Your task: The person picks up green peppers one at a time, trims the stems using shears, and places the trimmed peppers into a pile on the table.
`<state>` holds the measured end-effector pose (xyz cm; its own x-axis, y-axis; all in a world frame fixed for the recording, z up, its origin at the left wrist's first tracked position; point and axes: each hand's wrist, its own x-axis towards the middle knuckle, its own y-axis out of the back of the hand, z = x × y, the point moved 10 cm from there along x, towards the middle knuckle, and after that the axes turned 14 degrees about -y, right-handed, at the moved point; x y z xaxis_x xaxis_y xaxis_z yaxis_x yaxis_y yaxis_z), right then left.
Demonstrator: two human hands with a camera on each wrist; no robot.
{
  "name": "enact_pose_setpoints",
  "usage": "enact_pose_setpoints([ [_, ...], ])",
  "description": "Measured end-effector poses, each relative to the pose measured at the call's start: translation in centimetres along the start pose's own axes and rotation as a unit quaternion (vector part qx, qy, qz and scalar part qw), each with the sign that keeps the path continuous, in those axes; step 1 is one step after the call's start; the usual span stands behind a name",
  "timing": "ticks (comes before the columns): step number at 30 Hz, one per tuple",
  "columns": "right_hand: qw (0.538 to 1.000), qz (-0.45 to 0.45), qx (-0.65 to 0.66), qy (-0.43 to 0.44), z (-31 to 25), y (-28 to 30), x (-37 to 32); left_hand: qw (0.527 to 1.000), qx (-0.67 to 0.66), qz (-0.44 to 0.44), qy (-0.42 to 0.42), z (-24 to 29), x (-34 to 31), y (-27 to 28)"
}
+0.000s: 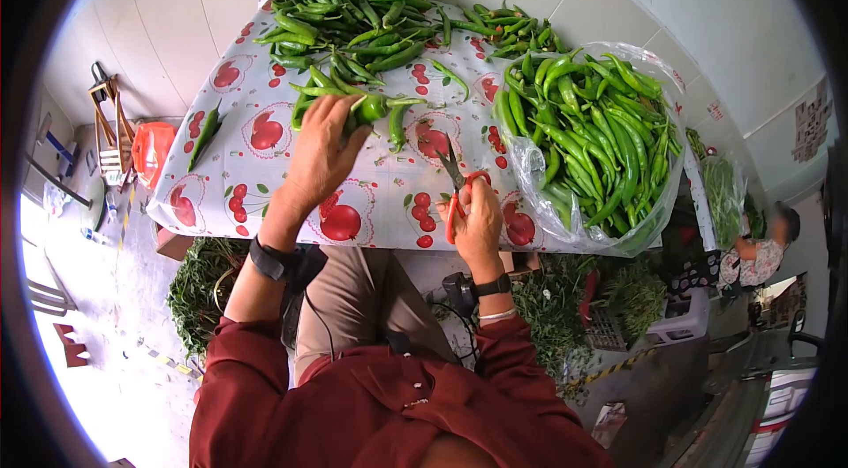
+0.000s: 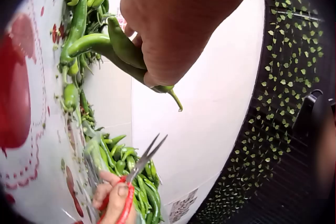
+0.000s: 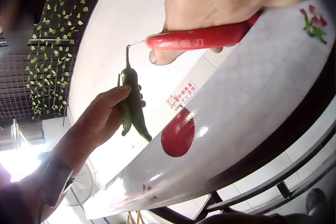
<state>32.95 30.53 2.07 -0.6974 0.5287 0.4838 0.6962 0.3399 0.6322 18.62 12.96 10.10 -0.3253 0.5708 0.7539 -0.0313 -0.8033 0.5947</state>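
Note:
My left hand (image 1: 320,154) grips green chili peppers (image 1: 371,108) above the patterned tablecloth. In the left wrist view two held peppers (image 2: 122,45) show, one of them bent, and a thin stem pokes out past the fingers. The right wrist view has these peppers (image 3: 135,106) hanging with their stems up. My right hand (image 1: 480,225) holds red-handled scissors (image 1: 456,175), blades spread and pointing away from me toward the left hand. A few loose peppers lie on the cloth just past the left hand, including a single pepper (image 1: 397,128).
A large pile of peppers (image 1: 353,13) covers the table's far left, with a smaller heap (image 1: 512,30) beside it. At right a clear plastic bag (image 1: 530,176) brims with peppers. One pepper (image 1: 205,136) lies at the left edge. Leafy greens (image 1: 203,287) sit below the table; another person (image 1: 764,251) is far right.

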Motion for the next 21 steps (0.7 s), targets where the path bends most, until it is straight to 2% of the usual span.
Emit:
enact_pose_setpoints([
  [3,1.000,-0.028,0.007,-0.005,-0.1,-0.3,0.1,0.980,-0.160,-0.034,0.109,0.3,-1.7,-2.3],
  [8,0.999,-0.020,0.027,-0.010,0.0,0.0,-0.1,0.941,-0.264,-0.099,0.189,1.4,-4.6,-6.4],
  [15,0.998,-0.032,0.032,-0.035,1.2,-0.5,-0.4,0.904,-0.337,-0.128,0.228,3.0,-5.8,-8.1],
  [21,0.995,-0.035,0.079,-0.055,1.7,-0.7,-0.4,0.887,-0.372,-0.150,0.230,3.2,-6.6,-9.0],
])
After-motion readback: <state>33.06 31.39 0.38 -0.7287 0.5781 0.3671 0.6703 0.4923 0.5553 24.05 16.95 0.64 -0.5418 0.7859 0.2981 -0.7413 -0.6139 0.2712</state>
